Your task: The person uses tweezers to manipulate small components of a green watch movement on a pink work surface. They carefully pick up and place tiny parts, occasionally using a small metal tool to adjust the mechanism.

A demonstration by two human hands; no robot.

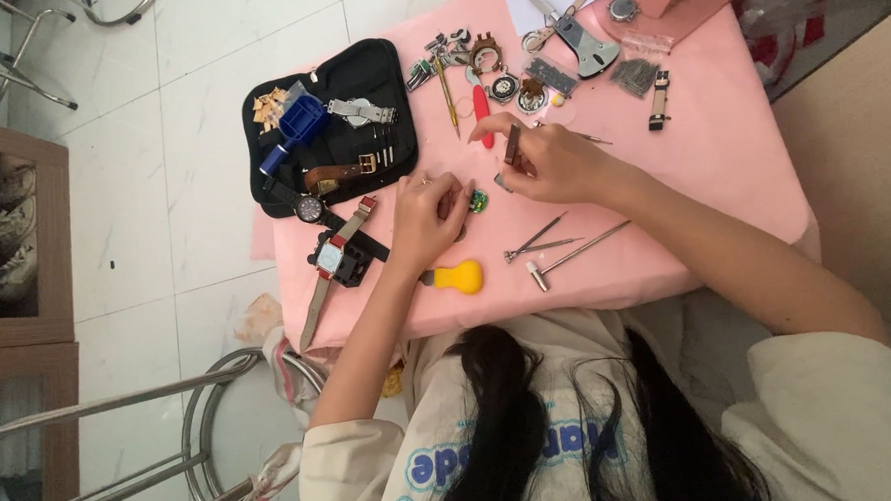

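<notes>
Dark hair [563, 416] is hanging nearest the lens. Beyond it, near the table's [742, 157] middle, the right hand [557, 163] is pinching a brown strap piece [512, 144] while the left hand [426, 216], fingers curled, is steadying a small green part [478, 201]. Keeping both low and braced on the pink cloth looks wise.

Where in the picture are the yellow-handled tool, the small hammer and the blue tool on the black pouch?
yellow-handled tool [459, 276], head view, on its yellow bulb handle.
small hammer [578, 252], head view, mid-shaft.
blue tool [302, 119], head view, on its blue block.
</notes>
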